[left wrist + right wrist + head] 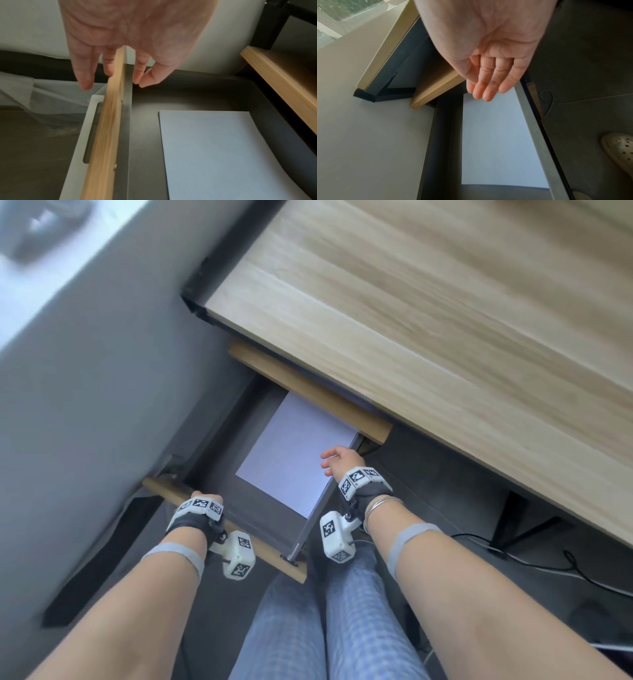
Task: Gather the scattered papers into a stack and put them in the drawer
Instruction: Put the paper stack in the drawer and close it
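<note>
Since the papers (291, 450) already lie flat in the open drawer (219, 440), head view puts the task near done: judging from this, only shutting the drawer is left. Left hand (204, 499) sits on the wooden drawer front (219, 525), right hand (337, 462) hovers over the stack's right edge, fingers loose, holding nothing. The worktop (445, 320) is bare where shown; its far part is cut off and blurred, so stray sheets can't be ruled out. Left wrist view: left grip straddles the front panel's top edge, fingers outside, thumb inside, loosely curled; firm contact hard to tell. The stack's right edge curls up against the drawer wall. Right wrist view: right grip wide, straight fingers above the paper, apparently not touching; sheet count unreadable.
</note>
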### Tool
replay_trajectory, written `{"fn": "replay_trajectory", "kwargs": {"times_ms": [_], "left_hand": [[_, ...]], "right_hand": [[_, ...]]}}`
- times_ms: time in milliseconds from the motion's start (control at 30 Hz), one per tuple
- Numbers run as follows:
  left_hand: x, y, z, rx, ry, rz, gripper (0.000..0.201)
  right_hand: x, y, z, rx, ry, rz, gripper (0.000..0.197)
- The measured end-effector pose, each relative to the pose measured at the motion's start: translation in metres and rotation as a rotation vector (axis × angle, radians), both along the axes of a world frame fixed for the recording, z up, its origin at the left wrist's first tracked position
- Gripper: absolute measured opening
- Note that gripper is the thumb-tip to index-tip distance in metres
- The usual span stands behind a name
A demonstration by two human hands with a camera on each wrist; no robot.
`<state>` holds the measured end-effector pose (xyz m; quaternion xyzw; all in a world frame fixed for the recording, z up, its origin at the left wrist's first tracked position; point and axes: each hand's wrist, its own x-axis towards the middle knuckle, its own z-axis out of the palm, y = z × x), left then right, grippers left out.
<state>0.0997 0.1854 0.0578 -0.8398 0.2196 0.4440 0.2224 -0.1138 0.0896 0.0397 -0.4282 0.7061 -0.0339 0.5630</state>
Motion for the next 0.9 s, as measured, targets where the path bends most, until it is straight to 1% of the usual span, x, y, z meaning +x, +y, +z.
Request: {"fn": "replay_trajectory", "kwargs": {"times_ms": [33, 67, 100, 167, 200, 267, 333, 400, 533, 567, 633, 733, 800, 833, 900], "left_hand": [[0.003, 0.002, -0.009, 0.024, 0.019, -0.026, 0.014], [0.003, 0.005, -0.016, -0.001, 0.043, -0.022, 0.013], [0.007, 0.007, -0.029, -0.013, 0.039, 0.001, 0.016], [0.01, 0.009, -0.047, -0.131, 0.004, 0.169, 0.032], [0.011, 0.01, -0.049, -0.211, -0.008, 0.221, 0.037], [0.013, 0.007, -0.053, -0.231, -0.013, 0.245, 0.036], [0.014, 0.002, -0.046, -0.249, -0.019, 0.293, 0.034], [0.011, -0.006, -0.042, -0.27, -0.007, 0.304, 0.034], [0.004, -0.023, -0.037, -0.34, 0.007, 0.235, 0.021], [0.002, -0.027, -0.037, -0.359, 0.01, 0.222, 0.021], [-0.003, -0.035, -0.035, -0.407, 0.01, 0.192, 0.027], [-0.016, -0.042, -0.033, -0.455, -0.028, 0.199, 0.044], [-0.025, -0.044, -0.033, -0.472, -0.04, 0.202, 0.051], [-0.028, -0.044, -0.034, -0.467, -0.022, 0.173, 0.05], [-0.034, -0.043, -0.037, -0.454, 0.034, 0.082, 0.04]], "right_hand": [[0.0, 0.002, -0.003, 0.003, -0.001, 0.005, 0.04], [0.001, 0.005, -0.004, 0.002, -0.009, 0.013, 0.041], [0.001, 0.007, -0.006, 0.001, -0.013, 0.022, 0.041], [0.0, 0.011, -0.008, 0.005, -0.013, 0.041, 0.041], [-0.001, 0.012, -0.009, 0.005, -0.015, 0.047, 0.041], [-0.004, 0.012, -0.008, 0.005, 0.0, 0.044, 0.041], [-0.008, 0.01, -0.007, -0.002, 0.013, 0.037, 0.041], [-0.011, 0.007, -0.005, -0.012, 0.02, 0.027, 0.04], [-0.018, 0.002, 0.001, -0.038, 0.027, 0.015, 0.039], [-0.02, 0.001, 0.003, -0.044, 0.028, 0.011, 0.039], [-0.026, 0.0, 0.006, -0.051, 0.031, -0.003, 0.037], [-0.036, 0.0, 0.007, -0.042, 0.033, -0.044, 0.033], [-0.044, 0.0, 0.007, -0.035, 0.032, -0.073, 0.029], [-0.048, 0.001, 0.006, -0.033, 0.034, -0.083, 0.027], [-0.054, 0.002, 0.005, -0.028, 0.047, -0.1, 0.027]]}}
